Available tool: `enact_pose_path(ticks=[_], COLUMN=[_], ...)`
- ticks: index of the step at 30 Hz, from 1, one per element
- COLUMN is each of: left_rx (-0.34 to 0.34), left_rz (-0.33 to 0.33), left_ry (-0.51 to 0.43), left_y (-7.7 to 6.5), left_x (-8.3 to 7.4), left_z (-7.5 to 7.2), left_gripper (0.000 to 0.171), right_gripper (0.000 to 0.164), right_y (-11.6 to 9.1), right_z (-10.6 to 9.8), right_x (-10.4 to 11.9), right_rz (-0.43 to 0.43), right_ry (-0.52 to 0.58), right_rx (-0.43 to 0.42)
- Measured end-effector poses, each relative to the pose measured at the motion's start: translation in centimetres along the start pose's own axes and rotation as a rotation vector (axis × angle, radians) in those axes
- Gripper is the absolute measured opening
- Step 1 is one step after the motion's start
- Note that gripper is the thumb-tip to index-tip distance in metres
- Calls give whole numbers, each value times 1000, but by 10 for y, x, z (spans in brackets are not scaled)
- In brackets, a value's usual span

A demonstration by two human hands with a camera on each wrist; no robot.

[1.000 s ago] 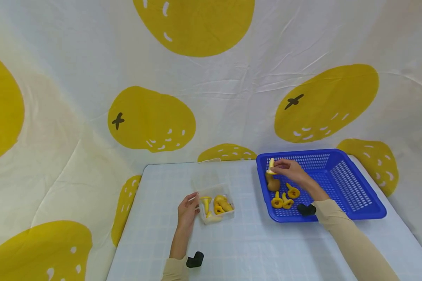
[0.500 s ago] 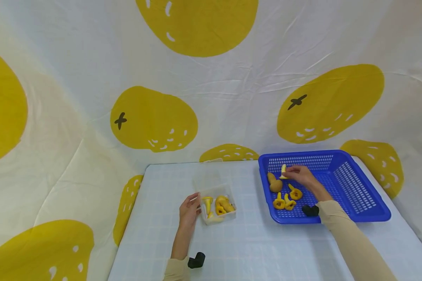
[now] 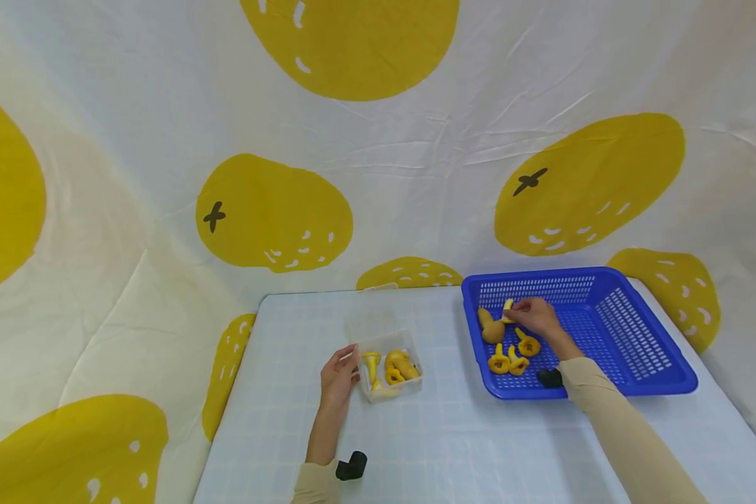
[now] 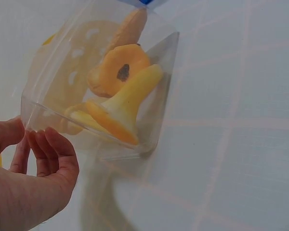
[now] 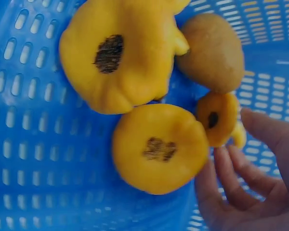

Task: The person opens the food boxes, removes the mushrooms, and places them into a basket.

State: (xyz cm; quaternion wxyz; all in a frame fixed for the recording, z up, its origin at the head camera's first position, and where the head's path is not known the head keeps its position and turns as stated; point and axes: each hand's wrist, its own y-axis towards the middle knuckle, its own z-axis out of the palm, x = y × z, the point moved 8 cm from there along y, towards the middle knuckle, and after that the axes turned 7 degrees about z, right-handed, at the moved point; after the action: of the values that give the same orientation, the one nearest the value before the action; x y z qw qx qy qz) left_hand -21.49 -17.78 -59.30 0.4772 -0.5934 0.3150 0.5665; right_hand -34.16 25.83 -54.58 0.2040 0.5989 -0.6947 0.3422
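My left hand [image 3: 338, 376] pinches the left wall of a small clear plastic box [image 3: 386, 343]. Inside it lie several yellow and tan mushrooms, a pale-stemmed yellow one [image 4: 135, 98] foremost in the left wrist view. Over the left part of a blue plastic basket [image 3: 664, 383], my right hand [image 3: 535, 315] pinches a yellow mushroom [image 3: 507, 310] with its pale stem pointing up. A brown mushroom [image 3: 493, 330] lies just left of it. Nearer the basket's front are 3 yellow funnel-shaped mushrooms, one [image 3: 528, 346] close below the hand. Their dark-centred caps face the right wrist camera.
The box's clear lid [image 3: 370, 318] stands open behind it. A white checked cloth [image 3: 453, 434] covers the table between box and basket. Behind the table hangs a pale curtain [image 3: 409, 189] with big yellow fruit prints.
My right hand has carried the yellow mushroom from above the brown mushroom to the right, then slightly down into the basket. The left hand stays at the box.
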Motion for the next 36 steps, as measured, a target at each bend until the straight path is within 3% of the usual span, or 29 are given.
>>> enact_pose_path(ticks=[5,14,25,36], left_rx=[5,27,5,28], left_rz=[6,8,-2,-11], left_ry=[-17,-50,-30,-47], left_y=[0,0,1,2], left_x=[1,0,3,2], left_z=[0,1,-1,0], left_gripper=[37,36,39,37], right_gripper=[37,24,16,13], right_y=[-3,-15,-29,-52], right_z=[-7,-3,20,43], right_x=[14,52,90,132], right_rz=[-21,-155,-235,-320], right_ry=[-35,4,50,84], right_rx=[-49,2,36,50])
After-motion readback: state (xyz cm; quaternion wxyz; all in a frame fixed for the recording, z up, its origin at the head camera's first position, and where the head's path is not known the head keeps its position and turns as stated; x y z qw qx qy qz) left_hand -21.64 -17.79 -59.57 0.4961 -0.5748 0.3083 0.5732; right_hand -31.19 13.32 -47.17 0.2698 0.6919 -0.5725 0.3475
